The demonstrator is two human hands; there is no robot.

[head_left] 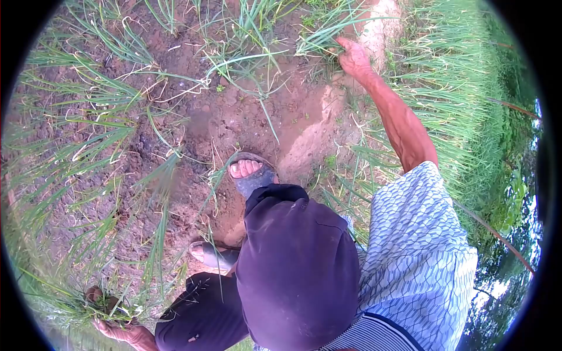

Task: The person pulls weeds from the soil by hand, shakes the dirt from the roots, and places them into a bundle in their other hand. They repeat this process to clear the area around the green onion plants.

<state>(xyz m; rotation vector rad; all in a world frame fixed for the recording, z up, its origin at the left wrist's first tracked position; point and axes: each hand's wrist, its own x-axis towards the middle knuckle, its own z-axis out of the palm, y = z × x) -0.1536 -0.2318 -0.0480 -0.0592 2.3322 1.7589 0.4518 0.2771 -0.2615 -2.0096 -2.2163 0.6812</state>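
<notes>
Weeding looks partly done: left hand (126, 332) clutches a pulled bunch of grassy weeds (88, 304) low beside the knee, right hand (353, 57) closes around another tuft (319, 38), green clumps remaining across the soil (234, 117).

Short-sleeved top (418, 257) is worn, white/pale blue w/ a fine dark geometric lattice print; hem band (374, 336) is striped dark & light. Trousers (295, 263) are dark purple-black, loose, dusted w/ soil at the knee. Grey open-toe slide sandals (252, 175) are worn on both feet, toes left bare.
</notes>
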